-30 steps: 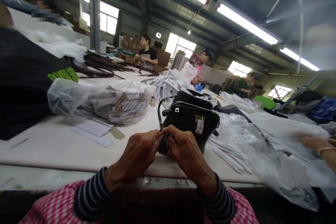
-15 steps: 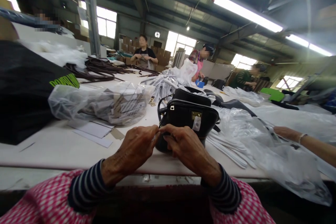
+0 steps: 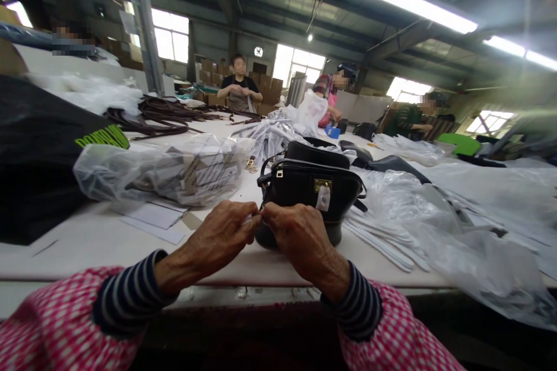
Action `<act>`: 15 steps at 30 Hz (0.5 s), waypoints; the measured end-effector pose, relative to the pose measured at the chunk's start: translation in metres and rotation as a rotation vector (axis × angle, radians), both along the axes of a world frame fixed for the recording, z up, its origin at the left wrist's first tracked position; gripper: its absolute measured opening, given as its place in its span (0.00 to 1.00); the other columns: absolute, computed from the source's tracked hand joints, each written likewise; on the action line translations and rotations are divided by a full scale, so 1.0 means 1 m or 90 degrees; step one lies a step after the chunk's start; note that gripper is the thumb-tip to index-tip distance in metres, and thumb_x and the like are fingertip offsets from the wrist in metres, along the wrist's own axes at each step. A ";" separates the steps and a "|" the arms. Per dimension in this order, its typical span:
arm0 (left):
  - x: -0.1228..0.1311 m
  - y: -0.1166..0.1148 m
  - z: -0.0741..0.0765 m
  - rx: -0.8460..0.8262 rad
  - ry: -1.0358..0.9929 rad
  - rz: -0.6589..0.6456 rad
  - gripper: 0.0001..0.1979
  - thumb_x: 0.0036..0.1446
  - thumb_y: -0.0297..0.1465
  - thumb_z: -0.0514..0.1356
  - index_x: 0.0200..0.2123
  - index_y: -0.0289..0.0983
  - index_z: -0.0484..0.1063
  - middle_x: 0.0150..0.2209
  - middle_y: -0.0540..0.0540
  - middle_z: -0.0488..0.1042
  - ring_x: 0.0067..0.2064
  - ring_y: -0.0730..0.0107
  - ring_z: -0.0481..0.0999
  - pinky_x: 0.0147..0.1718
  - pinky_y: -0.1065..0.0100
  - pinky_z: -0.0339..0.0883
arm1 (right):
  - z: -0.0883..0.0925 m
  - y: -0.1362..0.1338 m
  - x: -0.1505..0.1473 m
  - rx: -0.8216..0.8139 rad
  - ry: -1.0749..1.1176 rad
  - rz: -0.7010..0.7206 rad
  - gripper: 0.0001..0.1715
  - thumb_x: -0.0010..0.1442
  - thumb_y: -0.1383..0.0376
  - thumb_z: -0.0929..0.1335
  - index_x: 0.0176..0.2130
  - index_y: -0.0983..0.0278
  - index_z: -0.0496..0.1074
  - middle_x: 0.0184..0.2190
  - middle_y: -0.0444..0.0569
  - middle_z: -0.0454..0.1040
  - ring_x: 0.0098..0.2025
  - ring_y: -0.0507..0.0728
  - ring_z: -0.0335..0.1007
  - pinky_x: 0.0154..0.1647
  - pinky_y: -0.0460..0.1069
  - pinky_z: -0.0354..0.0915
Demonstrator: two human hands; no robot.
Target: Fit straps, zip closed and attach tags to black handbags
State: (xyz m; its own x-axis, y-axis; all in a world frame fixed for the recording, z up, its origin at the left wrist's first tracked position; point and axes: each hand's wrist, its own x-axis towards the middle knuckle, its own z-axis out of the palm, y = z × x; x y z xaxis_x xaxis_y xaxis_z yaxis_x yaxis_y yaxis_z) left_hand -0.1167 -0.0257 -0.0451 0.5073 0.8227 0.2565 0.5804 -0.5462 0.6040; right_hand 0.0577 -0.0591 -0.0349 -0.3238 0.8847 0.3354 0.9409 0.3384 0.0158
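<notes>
A black handbag (image 3: pixel 304 191) stands upright on the white table (image 3: pixel 226 264), with a gold clasp partly covered by a pale film on its front. In front of its lower left side, my left hand (image 3: pixel 221 237) and my right hand (image 3: pixel 302 237) meet fingertip to fingertip. Both hands are closed in a pinch. Something small and pale shows at my left fingertips, too small to name. What the right fingers hold is hidden.
Left lie a clear plastic bag of papers (image 3: pixel 191 171), paper sheets (image 3: pixel 152 214) and a large black bag (image 3: pixel 35 168). Right are white strips (image 3: pixel 387 237) and crumpled plastic (image 3: pixel 478 261). Brown straps (image 3: pixel 161 113) lie farther back. People work beyond the table.
Both my hands have shifted slightly left, and the right fingers have drawn in closer together. Another person's arm at the right edge has gone out of view.
</notes>
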 end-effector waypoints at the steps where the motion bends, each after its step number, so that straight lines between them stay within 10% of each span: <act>1: 0.001 0.001 0.001 -0.040 -0.028 -0.002 0.21 0.65 0.40 0.51 0.24 0.36 0.72 0.23 0.48 0.72 0.27 0.70 0.70 0.30 0.69 0.58 | -0.003 0.000 0.000 0.013 0.004 0.004 0.06 0.69 0.67 0.67 0.40 0.58 0.75 0.30 0.44 0.81 0.30 0.55 0.76 0.27 0.51 0.43; 8: 0.009 -0.008 -0.002 -0.359 -0.260 0.021 0.19 0.56 0.45 0.56 0.22 0.35 0.69 0.13 0.54 0.59 0.15 0.77 0.54 0.14 0.74 0.45 | -0.038 0.003 0.006 0.252 -0.055 0.121 0.09 0.68 0.74 0.64 0.43 0.66 0.72 0.25 0.44 0.75 0.26 0.53 0.70 0.27 0.52 0.49; 15: 0.011 -0.013 -0.010 -0.261 -0.205 0.047 0.20 0.60 0.45 0.56 0.25 0.36 0.70 0.15 0.54 0.64 0.15 0.76 0.58 0.16 0.73 0.50 | -0.041 0.011 0.006 0.438 -0.118 0.227 0.13 0.71 0.71 0.59 0.39 0.71 0.70 0.22 0.44 0.68 0.22 0.54 0.64 0.25 0.53 0.48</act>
State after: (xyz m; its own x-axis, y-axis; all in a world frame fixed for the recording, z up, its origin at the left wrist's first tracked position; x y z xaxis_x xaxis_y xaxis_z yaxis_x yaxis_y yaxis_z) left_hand -0.1055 -0.0390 -0.0554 0.3925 0.9189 0.0403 0.3576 -0.1928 0.9137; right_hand 0.0638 -0.0481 -0.0759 -0.6528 0.3306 0.6816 0.7389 0.4765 0.4765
